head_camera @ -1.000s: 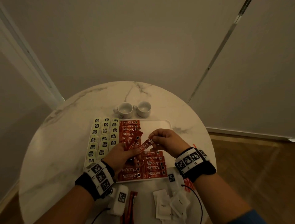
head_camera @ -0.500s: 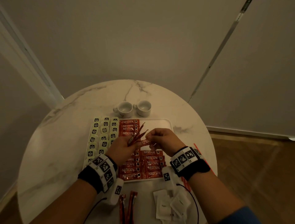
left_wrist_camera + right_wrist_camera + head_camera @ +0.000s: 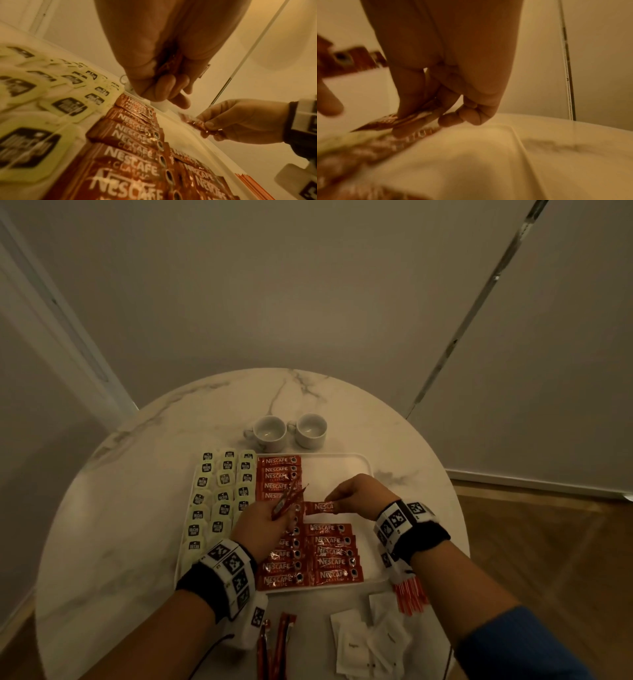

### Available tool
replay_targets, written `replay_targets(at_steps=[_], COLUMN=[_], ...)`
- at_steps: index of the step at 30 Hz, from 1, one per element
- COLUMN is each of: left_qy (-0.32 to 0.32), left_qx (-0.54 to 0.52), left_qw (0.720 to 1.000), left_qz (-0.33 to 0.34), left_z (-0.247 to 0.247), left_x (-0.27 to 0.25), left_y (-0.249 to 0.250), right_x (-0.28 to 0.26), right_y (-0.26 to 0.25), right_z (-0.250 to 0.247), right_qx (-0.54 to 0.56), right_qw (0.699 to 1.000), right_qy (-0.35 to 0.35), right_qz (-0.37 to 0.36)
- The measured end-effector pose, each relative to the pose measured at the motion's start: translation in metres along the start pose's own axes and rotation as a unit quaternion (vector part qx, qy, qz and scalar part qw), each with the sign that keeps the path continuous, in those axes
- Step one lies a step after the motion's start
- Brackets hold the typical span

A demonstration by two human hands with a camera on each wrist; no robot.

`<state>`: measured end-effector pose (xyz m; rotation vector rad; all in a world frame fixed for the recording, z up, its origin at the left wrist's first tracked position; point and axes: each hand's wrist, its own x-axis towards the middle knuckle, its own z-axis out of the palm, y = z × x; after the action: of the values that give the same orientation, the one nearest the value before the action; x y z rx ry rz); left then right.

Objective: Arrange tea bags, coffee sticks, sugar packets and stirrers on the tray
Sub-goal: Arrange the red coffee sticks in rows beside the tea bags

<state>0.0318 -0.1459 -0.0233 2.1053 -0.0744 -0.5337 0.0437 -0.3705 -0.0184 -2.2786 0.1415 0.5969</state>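
1. Tea bags (image 3: 219, 501): already laid in rows on the tray (image 3: 366, 470), left of both hands.
2. Coffee sticks: two columns laid. The right hand (image 3: 359, 494) pinches one stick (image 3: 320, 507) above the second column; the left hand (image 3: 263, 525) grips a spare bundle (image 3: 287, 501).
3. Remaining: sugar packets (image 3: 370, 642) and stirrers (image 3: 411, 594) lie off the tray, nearer the person than the right wrist.
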Motion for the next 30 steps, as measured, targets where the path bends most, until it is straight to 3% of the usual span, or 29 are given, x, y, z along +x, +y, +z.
replay_targets(at_steps=[8,22,25,27,30], left_qy=[-0.054,-0.071,-0.072,-0.08,-0.111], left_qx=[0.019,0.023,0.064,0.131,0.269], left_qw=[0.998,0.996,0.995,0.986,0.941], left_qz=[-0.035,-0.049,-0.006,0.064,0.173], left_z=[0.004,0.009,0.013,0.019,0.032], left_x=[-0.002,0.0,0.001,0.002,0.002], left_y=[-0.014,-0.02,-0.022,-0.02,-0.019], right_x=[0.03,0.028,0.026,0.024,0.021], right_y=[0.019,0.022,0.022,0.023,0.03], right_z=[0.023,0.027,0.028,0.027,0.021], right_qx=[-0.025,-0.078,-0.079,-0.088,-0.084], right_qw=[0.998,0.996,0.996,0.995,0.987], right_qy=[0.012,0.028,0.035,0.056,0.135], right_qz=[0.064,0.023,0.011,-0.003,-0.008])
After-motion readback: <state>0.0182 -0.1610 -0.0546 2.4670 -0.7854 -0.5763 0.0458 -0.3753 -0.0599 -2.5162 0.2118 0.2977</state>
